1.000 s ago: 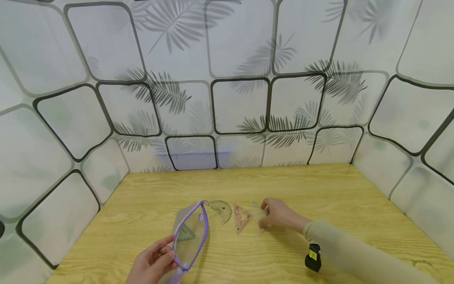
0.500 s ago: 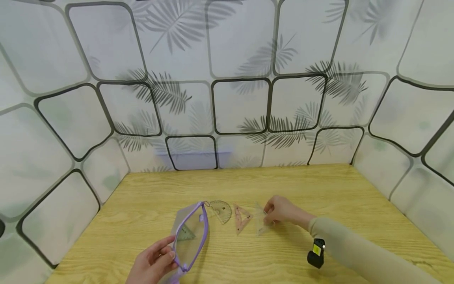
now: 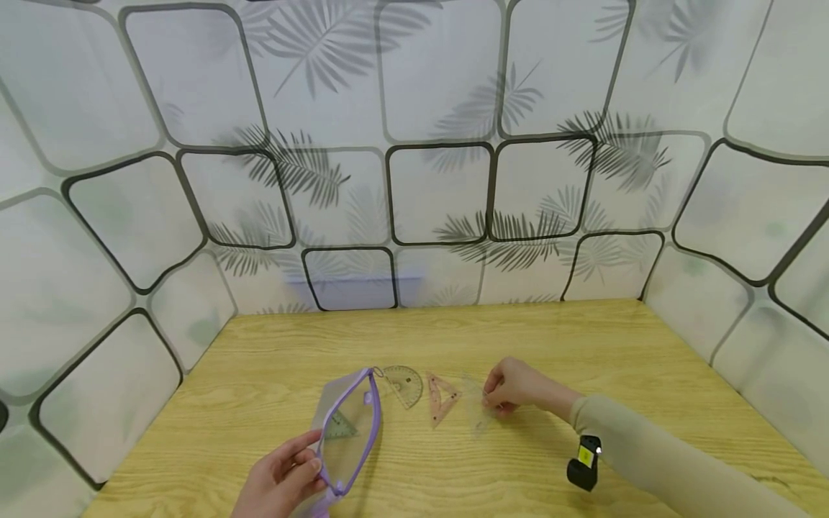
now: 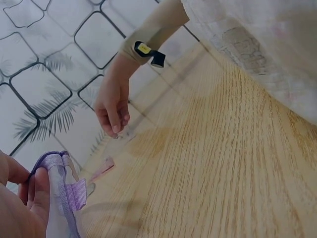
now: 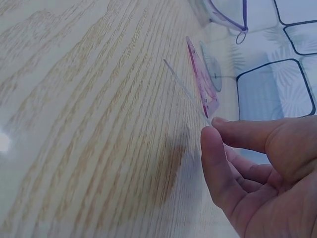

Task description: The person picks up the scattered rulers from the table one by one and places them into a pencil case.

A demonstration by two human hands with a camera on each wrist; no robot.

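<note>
My left hand (image 3: 278, 475) grips the edge of a see-through pouch (image 3: 332, 391) with purple zip trim, its mouth spread open. A green set square (image 3: 340, 426) shows inside it. My right hand (image 3: 514, 385) pinches a clear set square (image 3: 478, 414) between thumb and index finger. In the right wrist view the clear set square (image 5: 184, 89) appears edge-on, a thin line running out from the fingertips. Left of it on the table lie a pink set square (image 3: 435, 409) and a clear protractor (image 3: 408, 385). The pink set square (image 5: 200, 77) also appears just beyond the pinched one.
The wood-grain table (image 3: 583, 345) is bounded at the back and sides by patterned white cloth (image 3: 440, 194). A small black device (image 3: 584, 464) sits on the right sleeve (image 3: 641, 439). A metal ring (image 3: 378, 371) hangs from the pouch's zip end.
My right hand has drawn slightly right and raised its grip, now pinching the clear set square by its right side; the set square has shifted and turned. The left hand and pouch stay put.
</note>
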